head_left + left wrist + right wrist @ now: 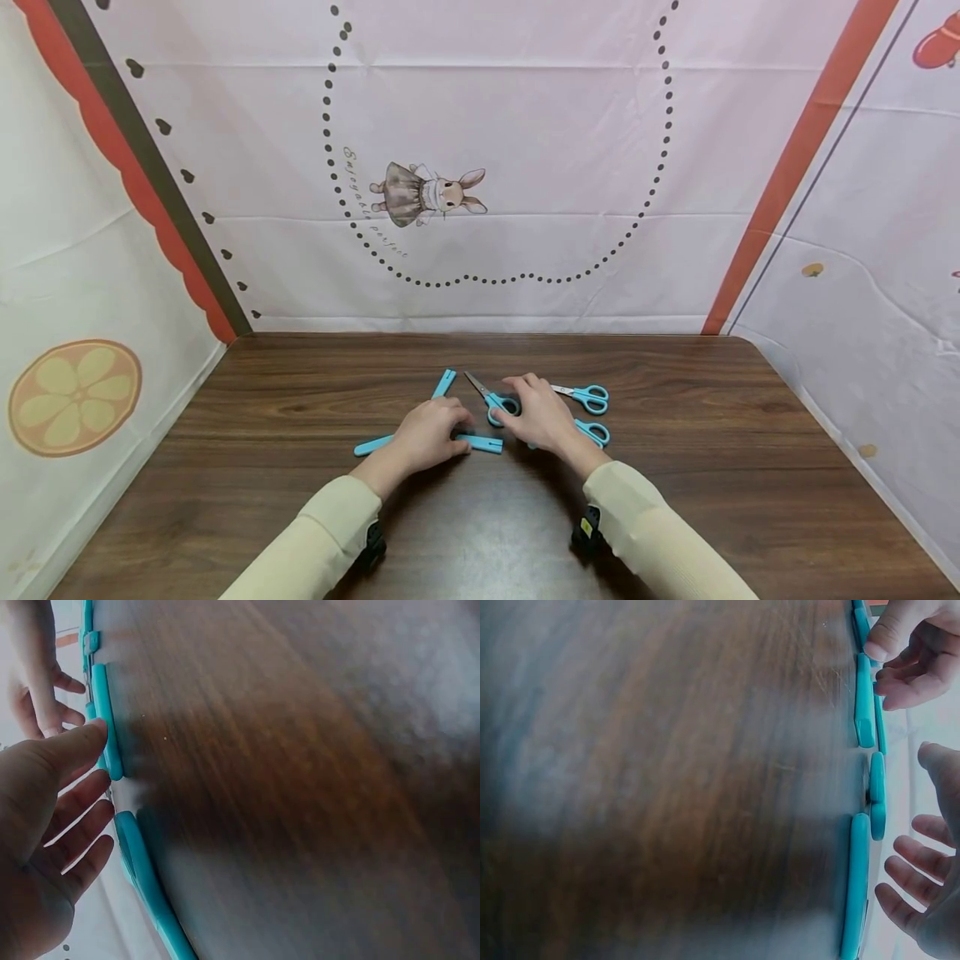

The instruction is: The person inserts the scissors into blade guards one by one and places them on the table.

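My left hand (pixel 431 433) is low over the table, its thumb and fingers parted around the middle of a flat blue strip (pixel 486 444) with a slotted end. In the left wrist view, the thumb tip overlaps a blue bar (pixel 109 750), fingers loosely bent. My right hand (pixel 542 414) reaches over blue-handled scissors (pixel 492 400), whose blades point up and left. Its spread fingers (pixel 911 879) hold nothing in the right wrist view. Beside that hand lie two more scissors, one farther back (pixel 592 399) and one nearer (pixel 594 432), partly hidden by hand and wrist.
Another slotted blue strip (pixel 444 383) lies behind the left hand. A rounded blue end (pixel 373 446) shows to its left. The brown wooden table (pixel 262 500) runs back to a printed cloth (pixel 562 167), with cloth at both sides too.
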`<state>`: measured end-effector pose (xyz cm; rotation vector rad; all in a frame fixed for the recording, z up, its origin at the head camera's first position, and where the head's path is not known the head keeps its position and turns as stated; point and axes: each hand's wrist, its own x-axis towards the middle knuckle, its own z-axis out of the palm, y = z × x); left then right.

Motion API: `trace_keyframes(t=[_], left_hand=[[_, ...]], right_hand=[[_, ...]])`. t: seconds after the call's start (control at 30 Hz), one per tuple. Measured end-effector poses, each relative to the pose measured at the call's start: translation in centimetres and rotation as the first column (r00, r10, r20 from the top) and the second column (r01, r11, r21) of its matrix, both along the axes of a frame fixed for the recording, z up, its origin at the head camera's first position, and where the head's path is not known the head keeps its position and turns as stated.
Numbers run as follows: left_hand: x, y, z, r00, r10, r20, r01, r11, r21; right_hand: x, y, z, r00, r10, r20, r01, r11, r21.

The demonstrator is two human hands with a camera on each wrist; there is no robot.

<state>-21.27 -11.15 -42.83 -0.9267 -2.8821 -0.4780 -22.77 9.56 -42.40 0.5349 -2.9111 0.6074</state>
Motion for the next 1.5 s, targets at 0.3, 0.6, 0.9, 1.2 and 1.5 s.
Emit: trace_keyframes(t=[0.3,0.6,0.9,1.2,1.5], left_hand=[[0.0,0.2,-0.2,1.000,0.023,0.016,-0.022,0.999,-0.028],[0.2,0.4,-0.1,1.000,-0.015,-0.017,0.014,0.998,-0.055],[1.0,-0.3,0.3,0.996,-0.054,-0.073,0.049,0.997,-0.063],[1.8,-1.4,0.9,0.993,-0.077,-0.094,0.076,0.997,-0.016],[2.2,-2.3,1.0,0.992,-0.072,-0.106,0.073,0.997,0.005]], right_hand=[[0.1,0.0,-0.1,1.000,0.009,-0.008,-0.009,1.000,-0.006],[0.0,-0.4,-0.3,1.000,0.023,-0.009,-0.023,0.999,0.040],[0.2,-0.5,-0.4,0.999,0.026,-0.044,-0.022,0.997,0.073],[0.2,-0.6,-0.7,1.000,0.001,-0.013,0.001,0.992,0.127],[0.2,-0.8,-0.9,1.000,-0.016,-0.012,0.018,0.984,0.178]])
